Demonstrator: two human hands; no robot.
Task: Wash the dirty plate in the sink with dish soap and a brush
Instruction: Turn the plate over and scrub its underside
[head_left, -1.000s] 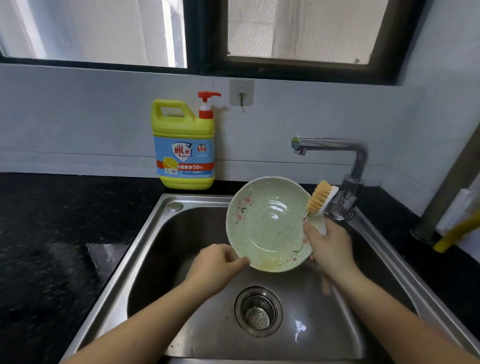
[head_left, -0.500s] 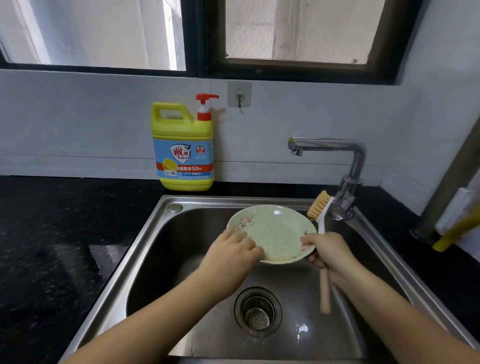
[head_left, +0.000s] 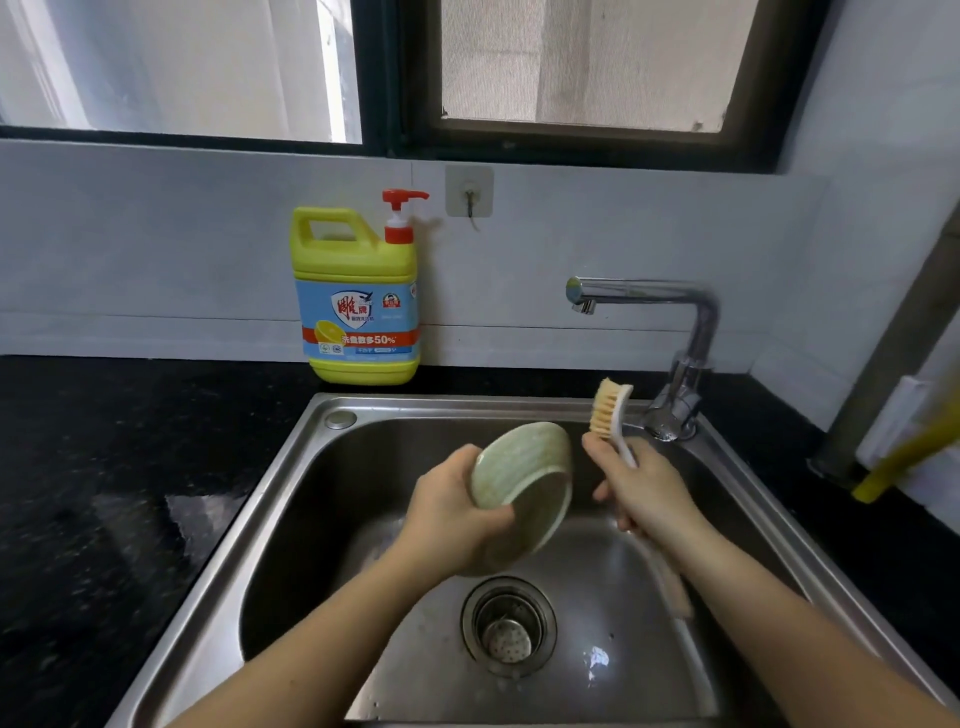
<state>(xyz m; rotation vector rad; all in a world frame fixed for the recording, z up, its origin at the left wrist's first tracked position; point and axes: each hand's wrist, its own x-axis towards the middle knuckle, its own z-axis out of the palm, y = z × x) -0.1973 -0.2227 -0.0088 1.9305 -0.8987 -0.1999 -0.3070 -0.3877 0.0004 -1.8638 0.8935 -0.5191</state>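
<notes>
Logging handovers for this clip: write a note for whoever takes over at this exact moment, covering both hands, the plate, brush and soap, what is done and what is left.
Left hand grips the plate by its rim, tilted over the sink, underside toward the camera.
Right hand grips the brush by its handle, bristles up, beside the plate and not touching it.
Dish soap bottle stands on the counter behind the sink; tap is not running.
Done: plate and brush are in hand; no suds visible.
Left: probably soap, scrub, rinse.
</notes>
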